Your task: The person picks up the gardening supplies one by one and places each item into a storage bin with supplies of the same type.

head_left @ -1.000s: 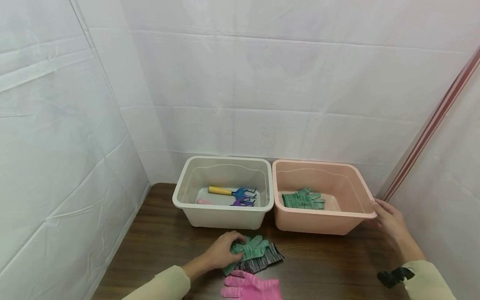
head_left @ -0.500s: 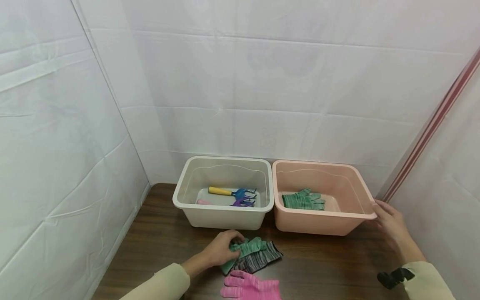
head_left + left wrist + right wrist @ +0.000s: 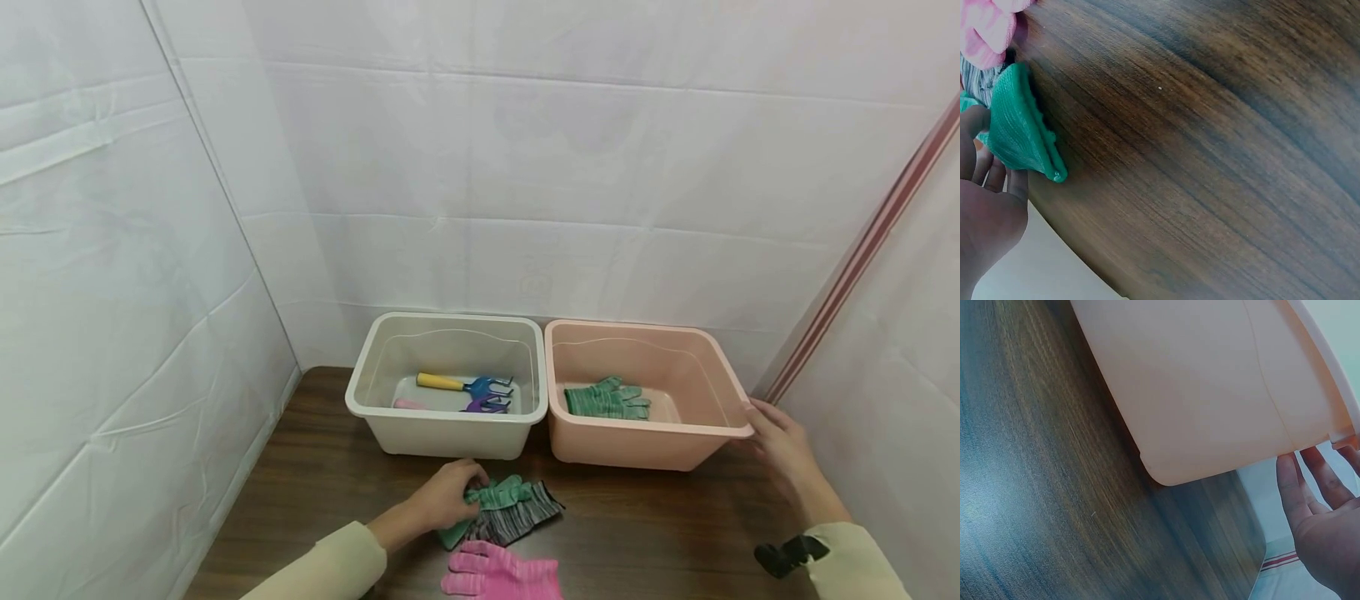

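In the head view my left hand (image 3: 446, 498) pinches a green knit glove (image 3: 501, 493) between thumb and fingers, low over the table. Its green cuff (image 3: 1019, 125) sticks out past the fingers in the left wrist view. Beneath it lies a grey-and-black striped glove (image 3: 517, 518), partly covered. A bright pink glove (image 3: 502, 571) is nearer the front. My right hand (image 3: 783, 442) touches the right end of the peach bin (image 3: 630, 443), its extended fingers (image 3: 1291, 487) against the wall under the rim. Another green glove (image 3: 607, 400) lies inside that bin.
A pale grey bin (image 3: 450, 433) stands to the left of the peach one. It holds a yellow-handled blue hand rake (image 3: 442, 382) and a purple rake (image 3: 486, 404) with a pink handle. White sheeting (image 3: 480, 167) encloses the dark wooden table (image 3: 322, 450).
The green glove's fingers have bunched up and drawn toward my left hand, baring more of the striped glove, which has shifted slightly left. My right hand stays at the peach bin.
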The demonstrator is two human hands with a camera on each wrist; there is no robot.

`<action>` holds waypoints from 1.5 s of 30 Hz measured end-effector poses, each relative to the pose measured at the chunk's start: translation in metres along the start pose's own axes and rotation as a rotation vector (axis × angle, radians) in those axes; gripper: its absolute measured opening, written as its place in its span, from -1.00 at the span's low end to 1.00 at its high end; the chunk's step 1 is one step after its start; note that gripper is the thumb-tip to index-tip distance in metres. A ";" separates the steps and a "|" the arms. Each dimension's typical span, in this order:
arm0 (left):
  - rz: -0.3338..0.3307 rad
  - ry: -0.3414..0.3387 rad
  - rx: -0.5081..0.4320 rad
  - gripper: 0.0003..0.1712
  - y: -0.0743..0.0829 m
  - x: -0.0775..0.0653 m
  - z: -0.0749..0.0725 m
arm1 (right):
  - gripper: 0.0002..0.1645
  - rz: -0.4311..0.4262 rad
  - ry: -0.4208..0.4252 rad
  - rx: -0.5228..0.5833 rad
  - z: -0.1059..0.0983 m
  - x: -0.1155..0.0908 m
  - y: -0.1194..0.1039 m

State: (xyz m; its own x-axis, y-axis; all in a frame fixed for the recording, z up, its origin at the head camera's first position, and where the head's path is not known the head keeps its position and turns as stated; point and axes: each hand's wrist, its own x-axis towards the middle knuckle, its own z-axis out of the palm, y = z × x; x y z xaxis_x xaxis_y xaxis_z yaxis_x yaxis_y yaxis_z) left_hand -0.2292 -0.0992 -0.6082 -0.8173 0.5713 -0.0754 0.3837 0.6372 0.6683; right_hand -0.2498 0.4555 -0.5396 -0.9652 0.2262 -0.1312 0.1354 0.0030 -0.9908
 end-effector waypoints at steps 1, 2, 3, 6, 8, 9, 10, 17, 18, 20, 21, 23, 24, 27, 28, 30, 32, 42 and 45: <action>0.003 -0.001 0.005 -0.66 0.001 0.000 0.000 | -0.18 -0.001 0.001 0.007 0.000 0.000 0.000; 0.004 -0.001 0.012 -0.67 0.001 0.001 0.000 | -0.19 -0.002 0.002 0.008 0.000 0.000 -0.001; 0.005 -0.002 0.022 -0.68 0.001 0.001 -0.001 | -0.20 0.000 0.005 0.009 0.001 0.000 -0.001; -0.002 0.000 0.077 -0.71 0.002 0.001 -0.001 | -0.16 -0.005 0.011 -0.002 0.002 0.000 -0.002; -0.014 0.003 0.116 -0.71 0.002 0.001 -0.001 | -0.14 -0.008 0.011 0.001 0.002 -0.001 -0.003; -0.015 0.008 0.130 -0.71 0.002 0.000 -0.001 | -0.16 -0.009 0.010 0.008 0.002 -0.001 -0.003; -0.017 0.015 0.146 -0.70 0.002 -0.001 -0.001 | -0.16 -0.013 0.007 0.013 0.002 -0.001 -0.003; 0.016 0.064 0.154 -0.63 -0.002 -0.004 -0.001 | -0.25 -0.014 0.006 0.027 0.001 -0.001 -0.003; 0.018 0.062 0.147 -0.65 -0.003 -0.004 -0.001 | -0.22 -0.012 0.011 0.024 0.001 -0.001 -0.002; 0.010 0.055 0.133 -0.69 -0.004 -0.003 -0.001 | -0.14 -0.003 0.022 0.007 0.002 -0.001 -0.002; 0.006 0.050 0.125 -0.71 -0.004 -0.002 -0.001 | -0.11 0.003 0.028 -0.003 0.002 -0.001 -0.002; 0.001 0.038 0.116 -0.75 -0.005 -0.001 -0.001 | -0.05 0.010 0.036 -0.045 0.002 -0.001 -0.001; 0.000 0.032 0.112 -0.77 -0.005 -0.001 -0.001 | -0.03 0.013 0.039 -0.055 0.002 -0.001 -0.001; 0.008 0.022 0.098 -0.81 -0.005 0.000 -0.002 | -0.02 0.008 0.037 -0.091 0.001 -0.001 0.000; 0.014 0.023 0.093 -0.81 -0.005 0.000 -0.002 | -0.02 0.003 0.035 -0.101 0.001 -0.002 0.000; 0.016 0.027 0.083 -0.82 -0.005 -0.001 -0.003 | -0.02 0.002 0.035 -0.082 0.002 -0.002 0.000; 0.013 0.031 0.067 -0.83 -0.005 -0.001 -0.004 | -0.02 0.005 0.038 -0.084 0.002 -0.002 -0.001; 0.064 0.086 -0.005 -0.83 0.004 -0.004 -0.016 | -0.18 0.004 0.026 -0.009 0.003 -0.002 -0.003; 0.061 0.085 -0.025 -0.82 0.010 -0.005 -0.020 | -0.18 0.007 0.025 -0.011 0.003 -0.002 -0.003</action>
State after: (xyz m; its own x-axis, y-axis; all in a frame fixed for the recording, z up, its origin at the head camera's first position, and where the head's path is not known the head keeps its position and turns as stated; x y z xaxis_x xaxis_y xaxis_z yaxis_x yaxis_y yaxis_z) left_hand -0.2296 -0.1060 -0.5863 -0.8267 0.5620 0.0281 0.4237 0.5888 0.6884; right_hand -0.2490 0.4520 -0.5365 -0.9584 0.2501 -0.1375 0.1451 0.0124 -0.9893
